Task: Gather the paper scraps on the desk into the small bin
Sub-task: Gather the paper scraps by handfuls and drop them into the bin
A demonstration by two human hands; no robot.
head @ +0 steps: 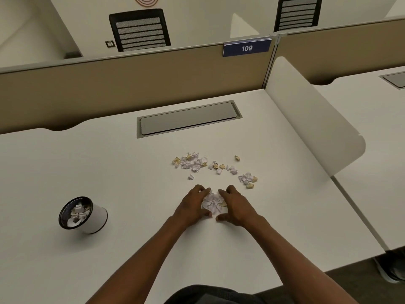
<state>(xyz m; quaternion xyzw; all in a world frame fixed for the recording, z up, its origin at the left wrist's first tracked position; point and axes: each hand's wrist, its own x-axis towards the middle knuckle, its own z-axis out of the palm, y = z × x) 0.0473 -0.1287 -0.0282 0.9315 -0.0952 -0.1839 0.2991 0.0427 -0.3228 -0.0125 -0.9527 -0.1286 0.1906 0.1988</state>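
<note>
A small heap of crumpled white and yellow paper scraps [211, 202] lies on the white desk [131, 172] between my two hands. My left hand [192, 206] cups the heap's left side and my right hand [235, 205] cups its right side, fingers curved around it and resting on the desk. Beyond my hands, several more loose scraps [192, 162] are scattered in a band, with another cluster of scraps [248, 179] to the right. The small white bin [96, 218] with a dark rim stands at the left, holding several scraps.
A grey cable hatch [188, 119] is set into the desk behind the scraps. A tan partition [131, 84] with a "109" sign [247, 48] closes the back. A white side divider [311, 119] stands on the right. Black chairs [140, 29] are beyond the partition.
</note>
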